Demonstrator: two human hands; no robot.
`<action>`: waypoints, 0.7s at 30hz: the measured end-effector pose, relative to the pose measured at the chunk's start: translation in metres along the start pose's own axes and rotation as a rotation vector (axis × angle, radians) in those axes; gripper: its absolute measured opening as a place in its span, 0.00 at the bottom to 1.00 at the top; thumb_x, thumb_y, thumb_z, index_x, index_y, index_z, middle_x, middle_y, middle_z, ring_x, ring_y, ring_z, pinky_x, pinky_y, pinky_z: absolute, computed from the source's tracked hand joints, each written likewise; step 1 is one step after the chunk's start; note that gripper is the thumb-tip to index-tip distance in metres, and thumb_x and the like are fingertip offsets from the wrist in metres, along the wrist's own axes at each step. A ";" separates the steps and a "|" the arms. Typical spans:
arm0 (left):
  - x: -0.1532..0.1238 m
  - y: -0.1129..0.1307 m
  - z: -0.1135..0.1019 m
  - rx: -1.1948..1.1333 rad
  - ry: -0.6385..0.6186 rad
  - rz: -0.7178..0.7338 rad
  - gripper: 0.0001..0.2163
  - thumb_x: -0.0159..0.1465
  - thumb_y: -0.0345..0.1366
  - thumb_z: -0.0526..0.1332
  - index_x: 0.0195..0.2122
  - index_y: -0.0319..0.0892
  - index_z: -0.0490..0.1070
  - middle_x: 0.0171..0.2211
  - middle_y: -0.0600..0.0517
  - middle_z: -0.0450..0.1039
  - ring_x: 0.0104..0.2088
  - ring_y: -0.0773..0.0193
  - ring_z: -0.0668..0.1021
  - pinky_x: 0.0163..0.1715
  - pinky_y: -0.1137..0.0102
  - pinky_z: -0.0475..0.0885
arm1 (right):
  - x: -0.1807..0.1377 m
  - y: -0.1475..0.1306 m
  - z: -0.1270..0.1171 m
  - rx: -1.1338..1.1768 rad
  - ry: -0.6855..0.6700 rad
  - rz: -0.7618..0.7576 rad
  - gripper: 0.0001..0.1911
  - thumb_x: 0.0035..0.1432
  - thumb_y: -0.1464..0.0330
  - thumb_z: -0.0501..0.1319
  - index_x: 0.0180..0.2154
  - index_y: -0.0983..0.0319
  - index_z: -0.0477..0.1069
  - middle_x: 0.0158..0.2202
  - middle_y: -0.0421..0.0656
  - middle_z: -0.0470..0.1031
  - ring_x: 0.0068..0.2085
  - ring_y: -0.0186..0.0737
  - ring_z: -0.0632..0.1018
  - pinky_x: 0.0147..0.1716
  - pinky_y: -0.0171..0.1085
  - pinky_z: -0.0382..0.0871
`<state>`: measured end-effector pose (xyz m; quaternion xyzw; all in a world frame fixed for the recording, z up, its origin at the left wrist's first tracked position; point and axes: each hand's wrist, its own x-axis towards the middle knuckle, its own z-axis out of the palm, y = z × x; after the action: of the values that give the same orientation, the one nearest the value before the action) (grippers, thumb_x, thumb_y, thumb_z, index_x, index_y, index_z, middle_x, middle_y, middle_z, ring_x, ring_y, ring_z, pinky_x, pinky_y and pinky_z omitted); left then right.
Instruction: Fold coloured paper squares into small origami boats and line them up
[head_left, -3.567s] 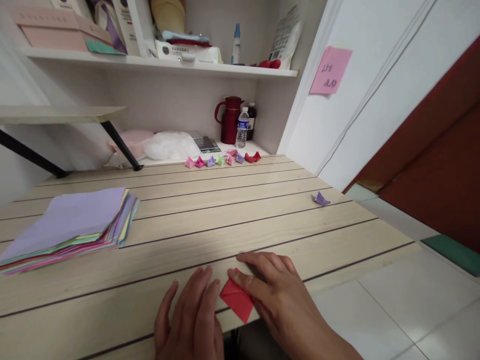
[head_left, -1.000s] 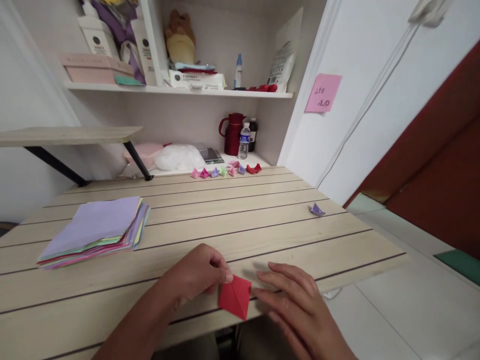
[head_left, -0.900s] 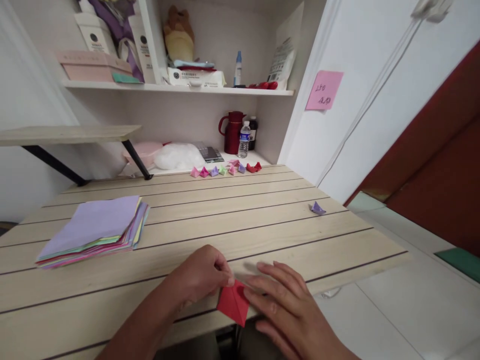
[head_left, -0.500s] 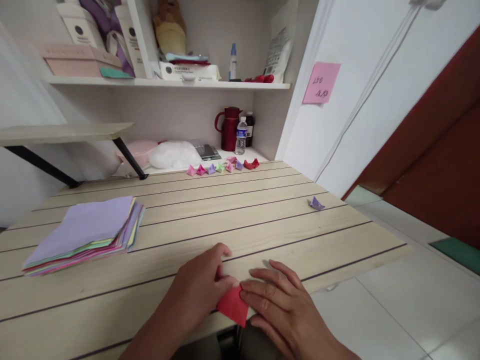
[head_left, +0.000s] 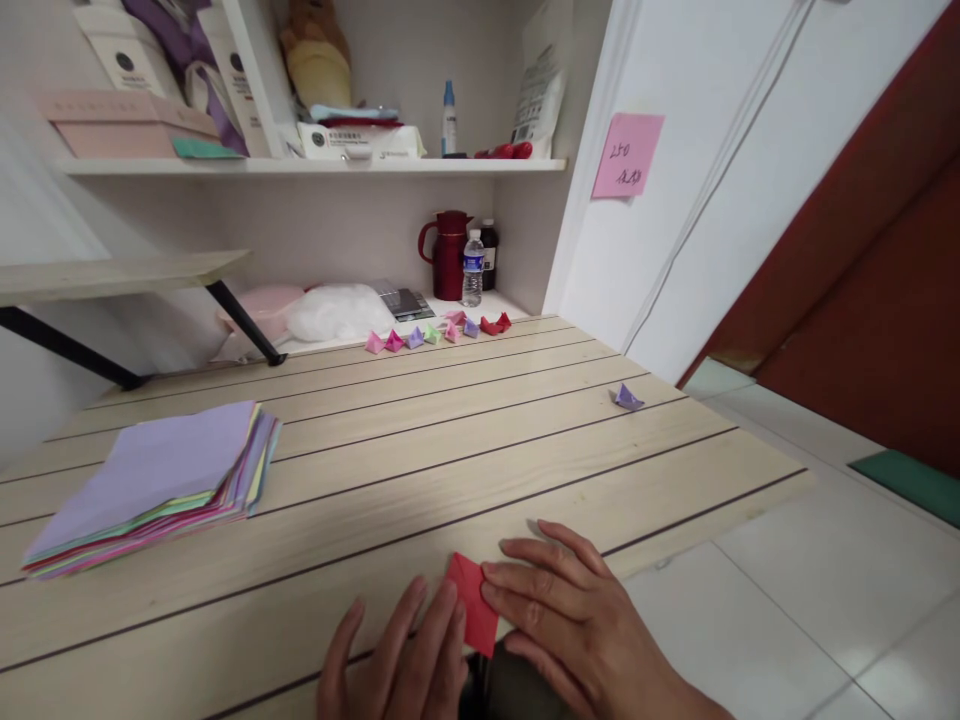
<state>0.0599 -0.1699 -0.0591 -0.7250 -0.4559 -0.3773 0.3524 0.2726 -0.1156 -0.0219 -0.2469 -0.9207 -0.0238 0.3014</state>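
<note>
A small folded red paper (head_left: 472, 606) lies at the table's front edge, with crease lines showing near its top. My left hand (head_left: 401, 655) is at its left side, fingers stretched out and apart, the fingertips touching the paper's left edge. From the right, my right hand (head_left: 574, 615) rests flat with spread fingers, its index and middle fingertips on the paper's right edge. The right thumb reaches below, near the table edge. Neither hand grips the paper; it lies between them.
A stack of coloured paper sheets (head_left: 157, 470) sits on the left of the table (head_left: 420, 450). Several small folded paper pieces (head_left: 415, 338) line the back edge. One purple folded piece (head_left: 628, 398) stands at the right. Behind are a red jug (head_left: 450, 255) and a water bottle (head_left: 472, 268).
My left hand has moved down and left off the paper's top corner and has turned, fingers now extended along its left side. My right hand stays in place. The view has shifted slightly.
</note>
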 end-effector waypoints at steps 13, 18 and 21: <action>0.008 -0.019 -0.015 -0.078 -0.247 0.158 0.12 0.63 0.36 0.65 0.47 0.44 0.77 0.44 0.56 0.83 0.42 0.68 0.82 0.71 0.60 0.42 | 0.005 -0.006 0.000 0.072 0.037 0.090 0.11 0.67 0.64 0.61 0.50 0.56 0.72 0.49 0.36 0.80 0.50 0.41 0.75 0.59 0.44 0.55; 0.007 -0.017 -0.017 -0.188 -0.300 0.062 0.12 0.62 0.33 0.65 0.47 0.47 0.76 0.41 0.60 0.83 0.41 0.70 0.82 0.70 0.64 0.42 | 0.007 -0.007 0.002 0.116 0.070 0.097 0.09 0.68 0.63 0.60 0.48 0.56 0.73 0.46 0.36 0.81 0.46 0.40 0.75 0.55 0.44 0.57; 0.010 -0.016 -0.018 -0.198 -0.315 0.017 0.12 0.61 0.36 0.66 0.47 0.47 0.75 0.40 0.59 0.82 0.40 0.71 0.81 0.70 0.66 0.41 | 0.010 -0.007 0.000 0.197 0.068 0.127 0.09 0.68 0.62 0.59 0.47 0.56 0.73 0.45 0.37 0.81 0.46 0.41 0.75 0.51 0.44 0.60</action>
<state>0.0438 -0.1758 -0.0391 -0.8101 -0.4599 -0.2990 0.2067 0.2620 -0.1173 -0.0156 -0.2730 -0.8902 0.0774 0.3564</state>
